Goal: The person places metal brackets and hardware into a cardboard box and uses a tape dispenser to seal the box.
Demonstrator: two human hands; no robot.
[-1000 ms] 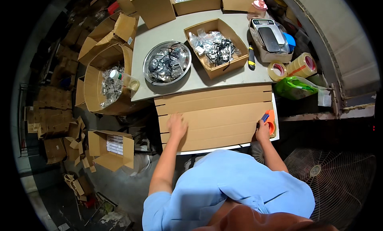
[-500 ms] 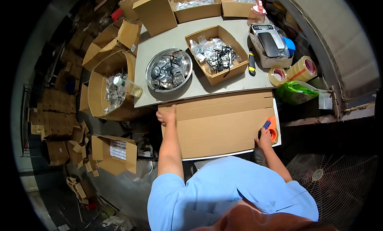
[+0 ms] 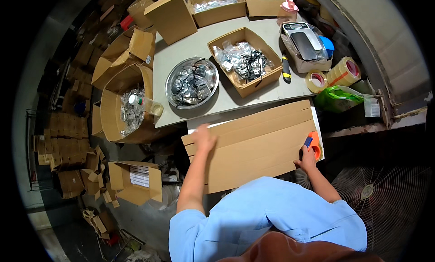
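Well, a big flat sheet of brown cardboard (image 3: 258, 146) lies at a slant on a white board (image 3: 196, 123), just below the near edge of the grey tabletop (image 3: 223, 101). The sheet looks smooth and stiff, with straight fold lines running along it and short slits cut in its left end. The left hand (image 3: 204, 138) is at the sheet's far edge, near the left end, but I cannot tell if its grip is spread or pinching the cardboard. The right hand (image 3: 308, 158) is at the sheet's right end, with its grip curled around an orange tape cutter (image 3: 317, 149) that has a blue part. Up on the tabletop, a round, shiny metal bowl (image 3: 168, 86) is full of little see-through bags and dark, twisty cords. Beside it, an open brown box (image 3: 264, 83) holds more crinkly bags and black loops. To its right lies a black and yellow tool (image 3: 286, 72), long and thin. A silver and white scale (image 3: 297, 26) has a flat, dark slab (image 3: 304, 46) on it. Fat yellowish tape rolls (image 3: 337, 74) sit near a shiny green bag (image 3: 336, 99). A white label (image 3: 372, 107) by the bag has print too small to read.
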